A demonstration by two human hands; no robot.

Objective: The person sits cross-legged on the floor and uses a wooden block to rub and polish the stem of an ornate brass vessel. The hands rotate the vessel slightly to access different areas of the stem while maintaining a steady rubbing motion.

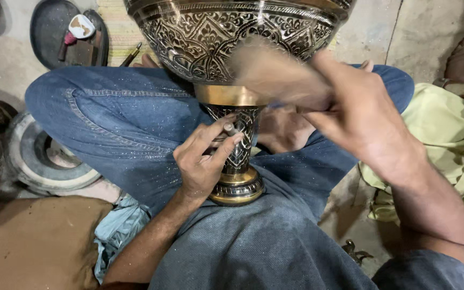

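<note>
Engraved brass vase, black-and-gold pattern, lying across the lap with its foot toward 6 o'clock. Left hand: closed on a small chisel, tip set against the stem. Right hand: gripping a blurred mallet, raised at 1 o'clock of the chisel. Dark tray at 10 o'clock; metal ring at 9 o'clock; yellow cloth at 3 o'clock. Risk, judged: a glancing blow could skid the chisel, scarring the pattern or striking the fingers.
</note>
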